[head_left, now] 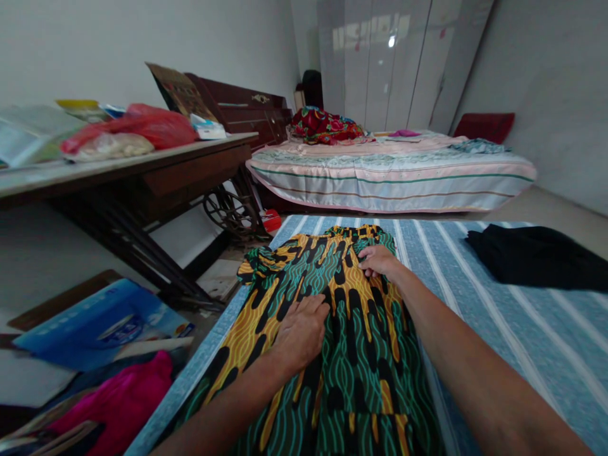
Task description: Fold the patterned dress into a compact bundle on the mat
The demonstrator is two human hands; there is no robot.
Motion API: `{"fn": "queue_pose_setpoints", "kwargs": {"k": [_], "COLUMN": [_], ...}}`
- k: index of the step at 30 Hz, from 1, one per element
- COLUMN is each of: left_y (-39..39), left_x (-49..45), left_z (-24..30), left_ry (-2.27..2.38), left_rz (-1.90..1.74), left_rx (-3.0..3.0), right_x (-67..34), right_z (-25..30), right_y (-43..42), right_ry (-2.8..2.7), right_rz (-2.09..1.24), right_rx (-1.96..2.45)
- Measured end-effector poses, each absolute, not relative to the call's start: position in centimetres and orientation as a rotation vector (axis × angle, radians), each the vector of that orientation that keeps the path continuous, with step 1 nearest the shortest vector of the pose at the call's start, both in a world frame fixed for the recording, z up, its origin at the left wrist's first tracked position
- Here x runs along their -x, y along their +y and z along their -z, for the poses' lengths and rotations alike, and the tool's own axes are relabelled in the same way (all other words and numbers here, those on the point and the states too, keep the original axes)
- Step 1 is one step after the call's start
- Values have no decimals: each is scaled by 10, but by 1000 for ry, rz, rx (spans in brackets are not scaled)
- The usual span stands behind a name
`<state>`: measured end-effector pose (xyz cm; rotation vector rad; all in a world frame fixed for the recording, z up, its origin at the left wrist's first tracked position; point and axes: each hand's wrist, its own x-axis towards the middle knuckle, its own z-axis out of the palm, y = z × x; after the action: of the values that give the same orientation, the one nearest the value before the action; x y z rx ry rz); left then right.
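A dress (351, 354) patterned in yellow, green and black lies spread out, its neck end away from me and one ruffled sleeve at the left. My left hand (304, 326) rests flat on its middle, fingers stretched out and close together. Higher up, near the shoulder on the right, my right hand (379, 261) has its fingers curled and pinched at the fabric. The dress's lower end runs out of view at the bottom.
Under the dress is a blue striped sheet (456, 316); folded black cloth (536, 255) lies at its right. A treadle table (175, 158) stands left, with red bags (142, 130) on top. Below are a blue box (104, 323) and pink cloth (123, 405). Behind is a bed (389, 180).
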<state>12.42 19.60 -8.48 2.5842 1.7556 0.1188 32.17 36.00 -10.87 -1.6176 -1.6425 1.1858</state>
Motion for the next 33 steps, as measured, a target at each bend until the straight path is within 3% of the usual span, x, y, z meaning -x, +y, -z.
{"fn": "queue_pose_setpoints", "kwargs": {"k": [6,12,17,27,33], "left_y": [199,189,169,140,138], "left_x": [-116,-104,-100,-109,-113], "left_z": [91,90,85,91,90], "left_ry": [1688,1540,1393,1348,1416], "left_rz": [-179,-361,-401,-322,-223], "left_rx": [-2548,-2648,-2728,-2700,-2665], "right_x": [-323,-321,-329,-335,-342], "right_z": [85,64,65,83,89], "right_y": [324,183,107,90,98], "right_ry": [-1774,-2497,-2721,-2754,-2525], "right_rz": [-905,-618,-522,-84,-343], "right_rx": [1567,984,974,1139,1116]}}
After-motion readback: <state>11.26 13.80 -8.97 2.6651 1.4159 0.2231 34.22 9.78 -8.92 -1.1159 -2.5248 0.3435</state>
